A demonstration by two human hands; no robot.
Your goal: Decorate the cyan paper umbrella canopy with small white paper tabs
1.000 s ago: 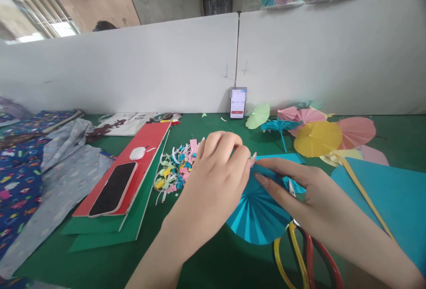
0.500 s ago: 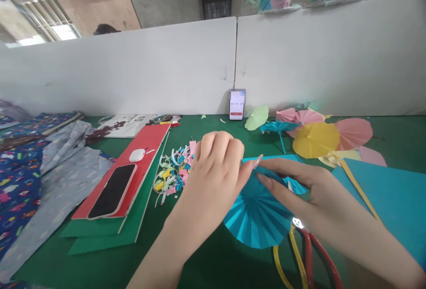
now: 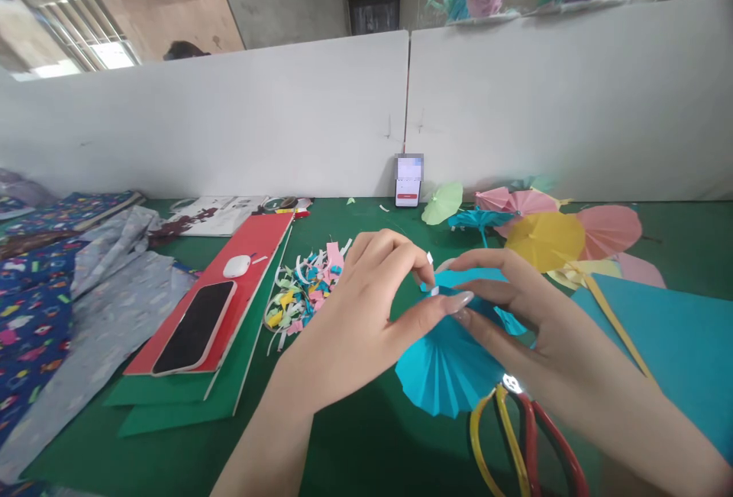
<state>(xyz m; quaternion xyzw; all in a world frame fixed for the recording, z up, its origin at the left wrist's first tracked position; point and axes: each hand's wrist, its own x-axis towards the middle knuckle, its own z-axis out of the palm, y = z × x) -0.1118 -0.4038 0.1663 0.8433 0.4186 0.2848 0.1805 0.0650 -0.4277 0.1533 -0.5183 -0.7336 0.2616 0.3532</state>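
Observation:
A pleated blue paper fan (image 3: 447,371) lies on the green table (image 3: 366,451) in front of me. My left hand (image 3: 366,314) pinches its upper edge between thumb and fingers, where a small white tab shows. My right hand (image 3: 515,314) comes in from the right, its fingers curled over the top of the same fan and touching it. Scissors with yellow and red handles (image 3: 515,428) lie under my right wrist.
Paper scraps (image 3: 301,291) are heaped left of my hands. A phone (image 3: 195,325) and white mouse (image 3: 237,265) rest on red and green boards. Finished paper umbrellas (image 3: 544,237) lie at the back right, a blue sheet (image 3: 676,344) at right, patterned cloth (image 3: 69,291) at left. A timer phone (image 3: 408,180) leans on the white partition.
Both hands have lifted the fan's upper edge off the table; my left hand has gone from pressing down to a pinch, and the fan has shifted slightly right.

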